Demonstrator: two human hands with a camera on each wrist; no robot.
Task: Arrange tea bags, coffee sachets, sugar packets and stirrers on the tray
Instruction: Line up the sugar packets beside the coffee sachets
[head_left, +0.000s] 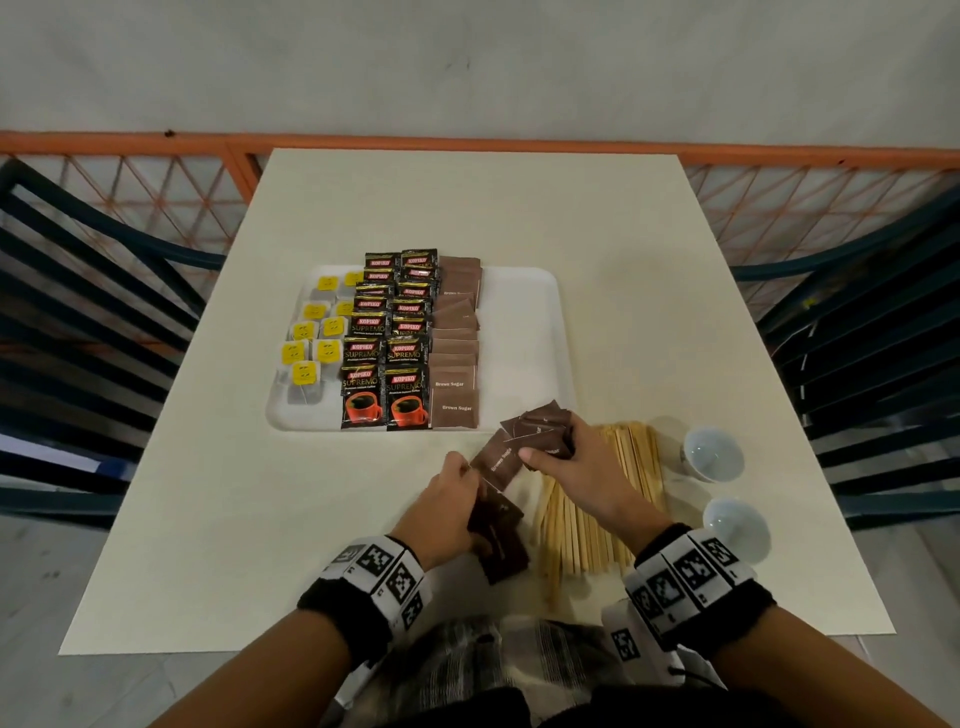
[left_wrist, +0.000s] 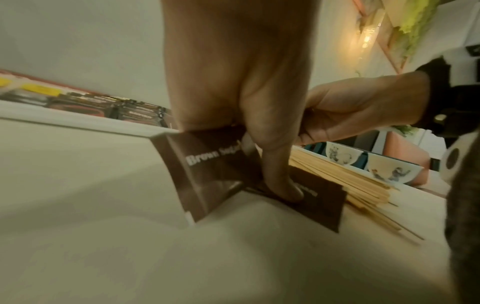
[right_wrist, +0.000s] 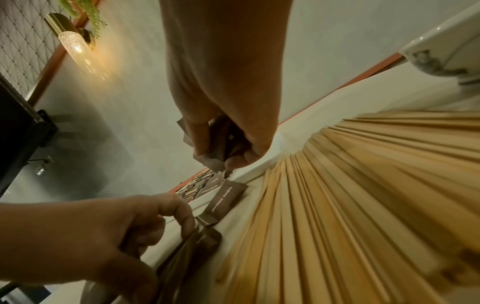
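- Low centre, your left hand (head_left: 451, 512) pinches a brown sugar packet (head_left: 497, 460); your right hand (head_left: 576, 470) grips several sugar packets (head_left: 540, 425).
- Stirrers (head_left: 613, 519) lie beneath them on the cream table (head_left: 597, 234).
- Mid-frame, the white tray (head_left: 524, 332) holds tea bags (head_left: 311, 332), coffee sachets (head_left: 389, 343) and a sugar row (head_left: 456, 343).
- Top: orange rail (head_left: 467, 141), grey wall (head_left: 467, 62).

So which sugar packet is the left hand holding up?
Start at the white tray and come down past its near edge to the two hands. The left hand pinches one brown sugar packet just left of the wooden stirrers. Unlike the flat rows on the tray, it is lifted and tilted.
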